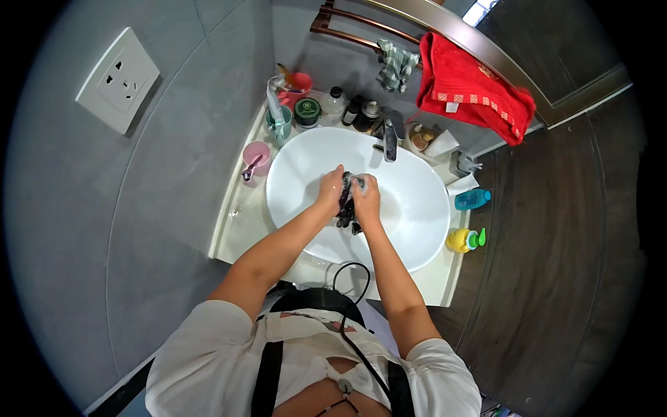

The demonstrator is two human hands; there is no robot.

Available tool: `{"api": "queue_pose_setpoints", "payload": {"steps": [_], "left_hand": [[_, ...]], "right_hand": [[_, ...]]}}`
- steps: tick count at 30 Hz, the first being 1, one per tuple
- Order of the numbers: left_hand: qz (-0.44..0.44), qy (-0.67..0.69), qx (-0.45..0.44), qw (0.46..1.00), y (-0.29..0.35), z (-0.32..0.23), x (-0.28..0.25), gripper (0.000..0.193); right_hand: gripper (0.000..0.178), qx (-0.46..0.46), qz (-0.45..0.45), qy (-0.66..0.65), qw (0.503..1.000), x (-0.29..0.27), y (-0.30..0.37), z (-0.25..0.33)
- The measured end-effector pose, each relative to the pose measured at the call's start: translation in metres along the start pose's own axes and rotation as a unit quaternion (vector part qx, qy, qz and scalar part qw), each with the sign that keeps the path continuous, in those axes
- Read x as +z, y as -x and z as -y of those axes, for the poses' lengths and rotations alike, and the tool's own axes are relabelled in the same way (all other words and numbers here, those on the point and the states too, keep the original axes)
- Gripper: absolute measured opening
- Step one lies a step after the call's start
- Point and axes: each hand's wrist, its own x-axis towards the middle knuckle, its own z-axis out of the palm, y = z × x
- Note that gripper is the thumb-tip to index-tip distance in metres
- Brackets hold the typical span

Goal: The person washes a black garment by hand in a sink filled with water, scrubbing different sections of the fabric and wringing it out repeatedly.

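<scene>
I see two bare hands over a big white sink in the middle of the frame. They have a black cloth between them. The cloth is bunched up and wet, with white suds on it, and its loose ends hang down inside the sink. The left hand holds the cloth from one side, its fingers curled in against it. The right hand grips it from the other side, with its fingers bent around the soapy part. The two hands are close together.

The grey tap is just above them in the frame, at the back of the sink. The sink sits on a pale tabletop. Left of the sink there is a pink cup. Above that is a blue-green cup with a tube in it, and next to it is a round jar with a green top. At the right edge of the tabletop stand a blue bottle and a yellow bottle with a green pump.

A red towel and a small checked cloth hang from a brown rack near the top of the frame. A white wall socket is in the upper left.
</scene>
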Motion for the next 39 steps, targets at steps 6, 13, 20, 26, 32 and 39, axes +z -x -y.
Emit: {"api": "queue_pose_setpoints", "payload": {"steps": [6,13,20,26,32,39], "left_hand": [[0.077,0.143,-0.135,0.977,0.0,0.004,-0.016,0.03],[0.032,-0.19,0.012,0.981,-0.001,0.022,-0.023,0.028],[-0.028,-0.322,0.284,0.903,-0.053,0.034,-0.095,0.015],[-0.012,-0.456,0.254,0.853,-0.078,0.047,-0.128,0.02],[-0.109,-0.303,0.152,0.935,-0.055,0.049,-0.118,0.022],[-0.124,-0.26,0.091,0.953,-0.026,0.05,-0.125,0.022]], "right_hand": [[0.019,-0.08,-0.012,0.006,0.997,0.012,0.011,0.043],[0.03,-0.032,0.096,0.226,0.969,-0.027,0.008,-0.053],[0.024,0.108,0.008,0.127,0.986,-0.085,0.012,-0.11],[0.02,0.033,0.043,0.205,0.977,-0.083,0.016,-0.14],[0.058,-0.264,0.275,0.264,0.886,-0.015,0.024,-0.11],[0.047,0.056,0.077,0.327,0.94,0.018,0.037,-0.147]]}}
